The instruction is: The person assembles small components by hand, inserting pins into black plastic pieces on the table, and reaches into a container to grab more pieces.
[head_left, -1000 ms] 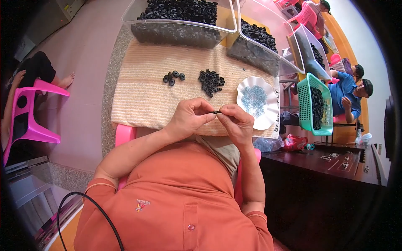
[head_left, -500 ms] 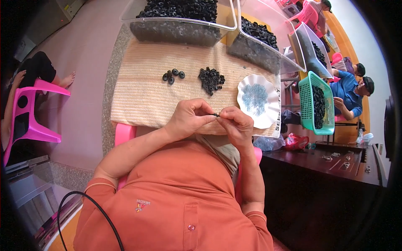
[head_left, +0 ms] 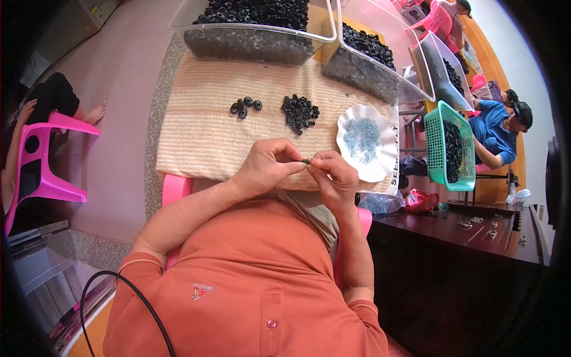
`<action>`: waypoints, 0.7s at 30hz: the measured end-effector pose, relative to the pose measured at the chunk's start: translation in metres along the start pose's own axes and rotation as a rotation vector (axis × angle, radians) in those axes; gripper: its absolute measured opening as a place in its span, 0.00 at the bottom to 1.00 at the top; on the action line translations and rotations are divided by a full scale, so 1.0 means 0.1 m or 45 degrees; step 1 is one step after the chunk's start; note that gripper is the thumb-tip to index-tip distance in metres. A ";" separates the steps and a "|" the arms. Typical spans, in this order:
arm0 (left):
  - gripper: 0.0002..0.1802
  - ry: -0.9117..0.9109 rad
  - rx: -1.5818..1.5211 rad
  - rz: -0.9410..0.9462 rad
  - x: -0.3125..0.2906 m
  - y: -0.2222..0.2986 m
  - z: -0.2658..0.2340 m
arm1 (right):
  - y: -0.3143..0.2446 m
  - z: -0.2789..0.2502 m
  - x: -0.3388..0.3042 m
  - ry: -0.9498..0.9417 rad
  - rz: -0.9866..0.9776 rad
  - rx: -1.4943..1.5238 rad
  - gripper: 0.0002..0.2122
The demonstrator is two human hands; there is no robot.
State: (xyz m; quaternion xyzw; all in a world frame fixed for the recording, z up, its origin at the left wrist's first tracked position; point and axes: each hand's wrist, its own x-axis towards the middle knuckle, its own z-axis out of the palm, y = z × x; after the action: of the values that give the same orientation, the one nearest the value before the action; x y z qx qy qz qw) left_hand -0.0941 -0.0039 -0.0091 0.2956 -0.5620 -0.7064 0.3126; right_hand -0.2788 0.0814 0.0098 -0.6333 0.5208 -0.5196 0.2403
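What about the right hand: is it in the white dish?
No, the right hand pinches a small dark piece together with the left hand.

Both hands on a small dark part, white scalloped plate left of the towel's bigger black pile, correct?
No: head view shows the white scalloped plate right of that bigger black pile. Left hand and right hand are on a small dark part, as stated.

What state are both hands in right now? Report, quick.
Left hand: closed, pinching a small dark piece between thumb and fingers.
Right hand: closed, fingertips pinching at the same small dark piece.
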 end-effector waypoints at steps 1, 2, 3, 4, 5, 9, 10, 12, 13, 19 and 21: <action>0.07 -0.004 -0.018 -0.009 0.00 0.01 0.00 | -0.01 0.00 0.00 -0.002 0.000 0.001 0.07; 0.07 -0.009 -0.038 -0.018 0.00 0.02 0.00 | -0.02 0.00 0.00 -0.002 0.005 0.022 0.08; 0.07 -0.009 -0.039 -0.018 0.00 0.01 0.00 | -0.03 0.00 0.00 -0.003 0.010 0.043 0.09; 0.07 -0.020 -0.033 0.001 0.00 0.01 -0.01 | -0.03 0.00 0.00 -0.004 0.010 0.042 0.09; 0.07 -0.033 -0.028 0.020 0.00 0.01 -0.01 | -0.02 0.00 -0.01 -0.001 0.052 0.123 0.08; 0.07 -0.060 -0.067 0.019 -0.02 0.02 -0.01 | 0.00 -0.02 -0.04 0.017 0.233 0.345 0.06; 0.07 -0.072 -0.055 0.030 -0.02 0.01 -0.01 | 0.00 -0.02 -0.05 0.016 0.234 0.345 0.06; 0.07 -0.085 -0.043 0.039 -0.02 0.01 -0.01 | 0.01 -0.02 -0.05 0.018 0.329 0.451 0.05; 0.06 -0.104 -0.042 0.037 -0.02 0.02 -0.02 | 0.03 -0.03 -0.06 0.020 0.330 0.452 0.05; 0.07 -0.111 -0.117 -0.038 -0.01 0.02 -0.01 | 0.07 -0.05 -0.03 -0.014 0.654 0.629 0.04; 0.09 -0.092 -0.202 -0.068 0.01 0.03 -0.01 | 0.05 -0.01 -0.04 0.061 0.704 0.613 0.05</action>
State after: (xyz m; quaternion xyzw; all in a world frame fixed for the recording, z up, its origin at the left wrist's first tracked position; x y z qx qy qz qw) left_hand -0.0932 -0.0058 -0.0065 0.2590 -0.5071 -0.7670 0.2958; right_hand -0.2815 0.0832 0.0040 -0.3815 0.5405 -0.5575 0.5015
